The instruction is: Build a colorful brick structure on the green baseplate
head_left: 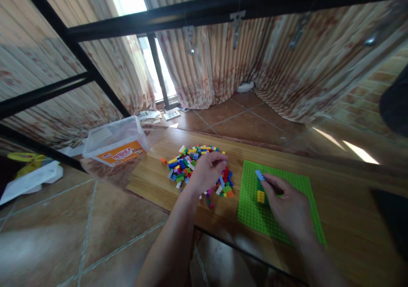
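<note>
A mound of mixed toy building bricks [181,168] lies on the wooden bench. My left hand [208,168] is over its right part, with thumb and fingers drawn together; whatever they may pinch is too small to make out. To the right lies a green studded baseplate [247,210]. My right hand [288,204] is above it, fingers closed on a light blue brick [259,175]. Just below that brick, beside my fingers, a yellow brick [260,197] sits on a darker brick build on the plate, partly hidden by my hand.
The wooden bench top [338,185] runs left to right, with a dark flat object [389,219] at its right end. A clear plastic box [116,140] with an orange label stands at the left. A black metal frame [204,13] crosses before the curtains.
</note>
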`<state>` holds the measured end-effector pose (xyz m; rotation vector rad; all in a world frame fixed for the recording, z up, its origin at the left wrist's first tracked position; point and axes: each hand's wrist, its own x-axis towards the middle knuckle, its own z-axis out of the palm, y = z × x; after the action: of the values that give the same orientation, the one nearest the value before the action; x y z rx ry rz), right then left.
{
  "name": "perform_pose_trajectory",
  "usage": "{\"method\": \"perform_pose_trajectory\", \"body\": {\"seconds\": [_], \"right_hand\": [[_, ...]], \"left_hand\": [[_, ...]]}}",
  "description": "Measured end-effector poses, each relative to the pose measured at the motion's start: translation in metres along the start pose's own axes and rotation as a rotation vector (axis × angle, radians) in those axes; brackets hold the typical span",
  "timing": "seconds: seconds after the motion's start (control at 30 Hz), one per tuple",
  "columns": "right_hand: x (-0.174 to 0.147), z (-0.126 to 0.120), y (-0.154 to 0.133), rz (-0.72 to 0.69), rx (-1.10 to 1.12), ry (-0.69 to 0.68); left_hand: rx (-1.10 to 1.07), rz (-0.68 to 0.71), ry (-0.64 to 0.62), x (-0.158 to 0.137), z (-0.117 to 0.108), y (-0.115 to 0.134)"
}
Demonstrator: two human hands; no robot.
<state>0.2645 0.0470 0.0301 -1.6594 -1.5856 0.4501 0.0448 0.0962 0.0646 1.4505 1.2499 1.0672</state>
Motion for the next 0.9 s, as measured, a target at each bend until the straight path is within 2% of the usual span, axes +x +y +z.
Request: {"method": "perform_pose_trajectory", "body": {"seconds": [0.1, 0.2, 0.27, 0.4, 0.57, 0.9], "right_hand": [[-0.001, 0.011, -0.001, -0.03, 0.001, -0.038], [-0.002, 0.021, -0.004, -0.026, -0.001, -0.061], [-0.003, 0.027, -0.007, -0.044, -0.008, -0.08], [-0.008, 0.043, -0.014, -0.106, -0.021, -0.132], [-0.014, 0.062, -0.021, -0.15, -0.045, -0.12], [-0.015, 0.067, -0.033, -0.229, -0.04, -0.121]], "left_hand": [[0.166, -0.022, 0.186, 0.005, -0.031, -0.001], [0.399, -0.131, 0.398, 0.004, -0.067, -0.004], [0.572, -0.232, 0.444, -0.001, -0.087, -0.005], [0.753, -0.355, 0.324, -0.014, -0.106, -0.005], [0.872, -0.353, 0.174, -0.02, -0.105, -0.004], [0.879, -0.324, 0.205, -0.017, -0.106, -0.01]]}}
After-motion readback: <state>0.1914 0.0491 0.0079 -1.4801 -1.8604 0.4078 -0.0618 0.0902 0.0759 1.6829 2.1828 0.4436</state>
